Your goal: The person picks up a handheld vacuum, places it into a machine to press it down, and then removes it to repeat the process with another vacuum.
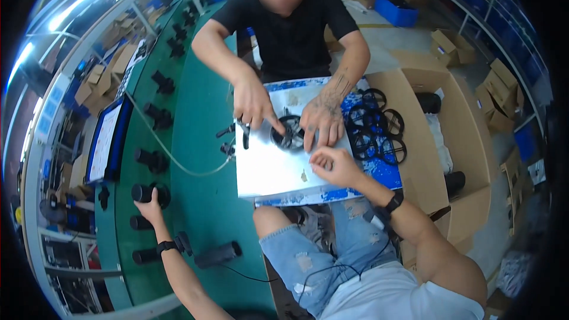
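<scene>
On the green bench at the left, my left hand (pixel 149 204) is wrapped round a black cylindrical part (pixel 141 193) with a wider base. My right hand (pixel 335 166) is closed, its fingers curled, over the near right part of a shiny metal plate (pixel 267 169). Whether anything is inside those fingers I cannot make out. Just beyond it, a co-worker's hands (pixel 323 120) work at a round black ring-shaped part (pixel 288 133) on the plate. One of their fingers touches the ring; their other hand rests beside it.
Several black cylindrical parts (pixel 151 160) stand in a row along the green bench (pixel 198 112). A dark cylinder (pixel 218 255) lies nearer me. Several black rings (pixel 374 125) lie right of the plate, beside an open cardboard box (pixel 468 142). A screen (pixel 109 139) stands at the left.
</scene>
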{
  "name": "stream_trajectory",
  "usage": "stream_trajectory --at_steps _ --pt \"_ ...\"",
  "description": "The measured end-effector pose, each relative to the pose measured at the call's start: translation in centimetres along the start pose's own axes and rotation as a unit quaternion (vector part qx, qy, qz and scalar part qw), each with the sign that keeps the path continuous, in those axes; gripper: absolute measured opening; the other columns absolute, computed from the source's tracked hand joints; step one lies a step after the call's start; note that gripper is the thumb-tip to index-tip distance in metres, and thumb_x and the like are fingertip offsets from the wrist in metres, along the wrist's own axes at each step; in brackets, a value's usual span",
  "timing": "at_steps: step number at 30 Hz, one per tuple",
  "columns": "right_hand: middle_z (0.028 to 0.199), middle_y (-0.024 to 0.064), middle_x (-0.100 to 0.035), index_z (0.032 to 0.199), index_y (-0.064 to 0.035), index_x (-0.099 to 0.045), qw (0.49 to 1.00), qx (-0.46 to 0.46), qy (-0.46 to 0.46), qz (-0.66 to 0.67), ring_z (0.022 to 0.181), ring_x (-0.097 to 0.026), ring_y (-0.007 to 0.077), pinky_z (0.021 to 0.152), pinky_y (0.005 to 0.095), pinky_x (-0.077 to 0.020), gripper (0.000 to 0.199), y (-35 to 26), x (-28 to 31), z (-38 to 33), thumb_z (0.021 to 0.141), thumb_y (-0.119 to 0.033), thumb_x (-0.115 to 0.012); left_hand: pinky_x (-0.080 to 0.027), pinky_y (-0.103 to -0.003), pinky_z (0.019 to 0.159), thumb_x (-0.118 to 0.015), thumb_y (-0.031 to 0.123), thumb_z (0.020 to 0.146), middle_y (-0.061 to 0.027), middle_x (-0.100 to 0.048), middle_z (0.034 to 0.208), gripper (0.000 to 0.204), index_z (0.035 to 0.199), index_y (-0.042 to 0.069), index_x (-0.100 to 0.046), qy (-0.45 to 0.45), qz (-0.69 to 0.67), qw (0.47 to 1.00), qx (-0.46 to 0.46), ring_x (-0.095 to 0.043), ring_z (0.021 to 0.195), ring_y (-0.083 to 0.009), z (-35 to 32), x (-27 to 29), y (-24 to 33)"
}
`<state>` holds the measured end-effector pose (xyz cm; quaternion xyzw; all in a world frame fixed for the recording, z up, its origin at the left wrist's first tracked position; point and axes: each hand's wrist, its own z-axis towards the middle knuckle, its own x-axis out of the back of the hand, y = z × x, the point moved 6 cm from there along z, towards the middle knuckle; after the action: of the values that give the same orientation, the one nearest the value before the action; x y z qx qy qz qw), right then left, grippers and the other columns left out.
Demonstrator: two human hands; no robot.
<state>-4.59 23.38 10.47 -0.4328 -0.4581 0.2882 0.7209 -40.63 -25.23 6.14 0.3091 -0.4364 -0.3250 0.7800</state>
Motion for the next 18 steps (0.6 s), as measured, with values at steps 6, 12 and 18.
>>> stream_trajectory --at_steps 6,12,18 --pt "0.059 0.0011 -0.062 0.081 -0.0049 -0.065 0.977 0.165 -0.017 -0.131 0.046 -0.054 0.0102 0.048 0.0225 -0.0412 0.009 -2.2 -1.1 -1.5 0.075 -0.007 -0.071 -0.044 -0.045 0.096 -0.082 0.038 0.070 -0.0255 -0.058 0.122 0.088 0.134 -0.005 -0.039 0.044 0.140 0.987 0.069 -0.057 0.111 -0.0413 2.9 -4.2 -4.0" --pt "0.057 0.0002 -0.061 0.075 -0.0063 -0.064 0.992 0.105 -0.012 -0.074 0.044 -0.053 0.0100 0.045 0.0244 -0.0419 0.007 -2.3 -1.6 -0.5 0.073 -0.007 -0.071 -0.045 -0.045 0.094 -0.082 0.039 0.070 -0.0253 -0.058 0.120 0.085 0.131 -0.004 -0.041 0.025 0.120 0.991 0.055 -0.057 0.110 -0.0415 5.5 -3.6 -6.6" --pt "0.057 0.0006 -0.061 0.075 -0.0049 -0.065 0.991 0.116 -0.013 -0.064 0.044 -0.053 0.0099 0.044 0.0242 -0.0417 0.006 -2.3 -1.4 -0.8 0.074 -0.007 -0.071 -0.045 -0.043 0.092 -0.079 0.040 0.074 -0.0249 -0.056 0.119 0.084 0.132 -0.004 -0.040 0.039 0.120 0.992 0.025 -0.058 0.105 -0.0385 5.4 -1.5 -4.0"
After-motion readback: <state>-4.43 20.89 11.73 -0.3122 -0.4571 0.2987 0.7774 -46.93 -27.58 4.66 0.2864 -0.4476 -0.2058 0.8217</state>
